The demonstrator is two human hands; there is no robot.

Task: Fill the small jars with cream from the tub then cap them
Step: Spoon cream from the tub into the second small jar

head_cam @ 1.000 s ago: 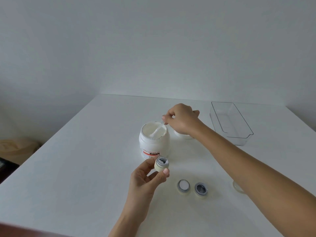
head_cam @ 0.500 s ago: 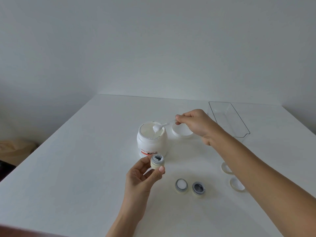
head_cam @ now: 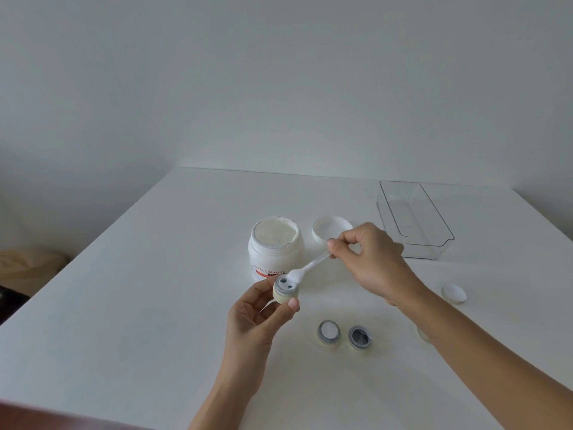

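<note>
Since half a second ago, the right hand (head_cam: 370, 259) has carried the loaded spatula (head_cam: 310, 268) from the tub (head_cam: 276, 252) down to the small jar (head_cam: 286, 290) held up by the left hand (head_cam: 257, 318).

Right thumb and fingers pinch the spatula's handle, its cream-covered tip resting on the jar's grey rim; left thumb and forefinger pinch the jar's pale body, raised just in front of the tub. Open, the tub stands mid-table (head_cam: 124, 305), with its white lid (head_cam: 330, 228) lying just behind the right hand. Two more small jars sit side by side toward the near edge, one filled (head_cam: 328, 333), one dark inside (head_cam: 359, 336). One cap (head_cam: 453, 293) lies nearer the right edge, and a clear tray (head_cam: 415, 221) sits at the far right corner.
</note>
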